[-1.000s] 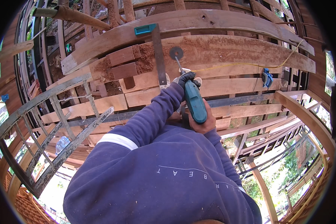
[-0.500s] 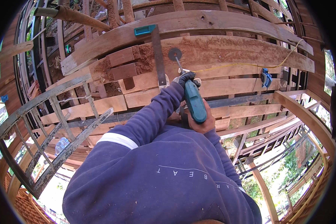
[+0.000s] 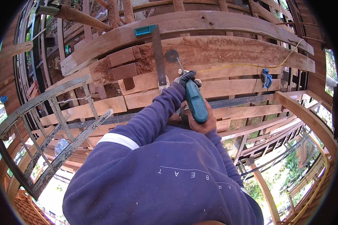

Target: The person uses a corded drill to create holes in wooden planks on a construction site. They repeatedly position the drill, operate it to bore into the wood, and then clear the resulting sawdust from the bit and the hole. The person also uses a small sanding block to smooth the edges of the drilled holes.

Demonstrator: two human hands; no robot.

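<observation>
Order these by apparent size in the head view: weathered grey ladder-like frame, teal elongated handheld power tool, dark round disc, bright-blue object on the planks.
1. Weathered grey ladder-like frame
2. Teal power tool
3. Dark round disc and bright-blue object: too alike to rank.

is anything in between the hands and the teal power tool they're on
Nothing visible beyond the dark glove covering the left hand at the front of the teal power tool. The right hand looks bare against its rear. The teal-handled square lies off to the left, not between them.
</observation>
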